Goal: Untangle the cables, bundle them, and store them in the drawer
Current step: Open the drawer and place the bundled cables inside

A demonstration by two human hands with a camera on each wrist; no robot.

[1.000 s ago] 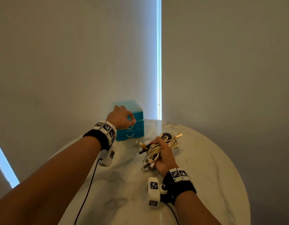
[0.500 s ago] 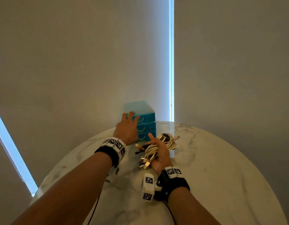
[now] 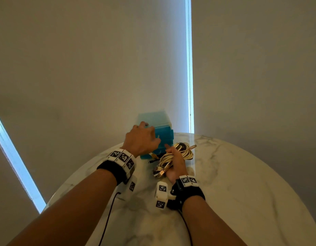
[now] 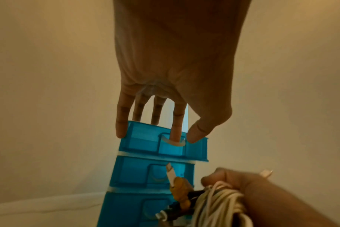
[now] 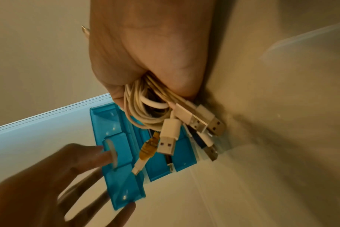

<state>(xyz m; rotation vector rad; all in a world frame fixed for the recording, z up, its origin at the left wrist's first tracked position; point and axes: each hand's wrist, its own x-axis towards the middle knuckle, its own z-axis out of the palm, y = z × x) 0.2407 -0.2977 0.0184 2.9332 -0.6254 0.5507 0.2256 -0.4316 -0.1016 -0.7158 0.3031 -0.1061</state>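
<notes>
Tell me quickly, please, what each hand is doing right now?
Left hand: index finger hooked in the top drawer handle.
Right hand: gripping the cable bundle.

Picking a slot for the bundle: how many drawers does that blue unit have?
3, stacked: top drawer, nudged out, left hand finger hooked in its handle; middle drawer; bottom drawer, partly behind the cables.

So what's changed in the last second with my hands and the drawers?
The left hand has gone from the front of the blue drawer unit up to its top drawer, index finger hooked in the handle, and that drawer now sticks out a little. The right hand still grips the cable bundle, now closer to the unit.
</notes>
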